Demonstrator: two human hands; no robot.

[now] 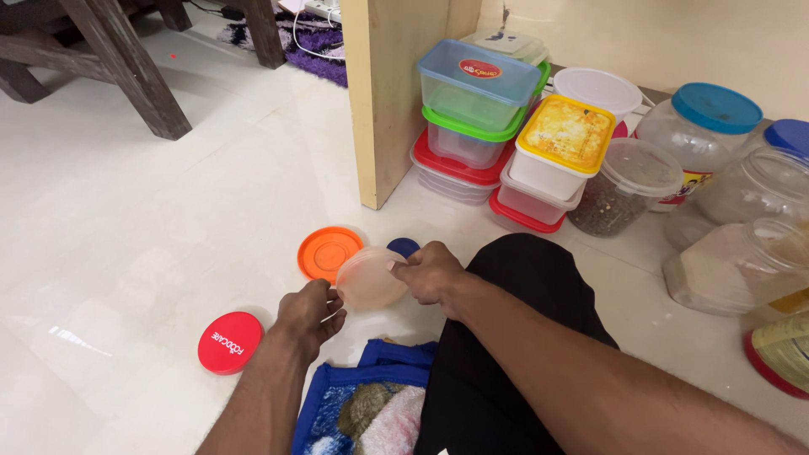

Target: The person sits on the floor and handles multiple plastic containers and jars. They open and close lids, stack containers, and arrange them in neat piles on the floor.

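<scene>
A: Nearest the lens is the blue cloth bag [371, 396] with soft bundles inside, right by the person's black-trousered knee [514, 337]. What sits just past it?

B: The round translucent peach plastic lid [369, 278], held up off the pale tiled floor [152, 227] between both hands. Right hand [431, 274] pinches its rim on the right edge, thumb and forefinger pressed together on the plastic. Left hand [310, 309] is at its lower left edge, fingers curled and close together; whether they actually clamp the rim I cannot tell.

A: How would it handle?

B: I'd judge it very light, thin and a bit flexible, probably slick. The rim is the place to grip; the flat middle would bow under pressure.

A: And around the lid?

B: Just behind it to the left lies a round orange plastic lid [329, 252] flat on the floor, and just behind it to the right a small dark blue cap [404, 246], partly hidden. Well to its left and nearer the camera, a round red plastic lid [230, 342]. Farther behind it and to the right stand stacked plastic boxes with coloured lids [480, 126] against a wooden panel [383, 101], with clear jars [716, 143] beyond those.
</scene>
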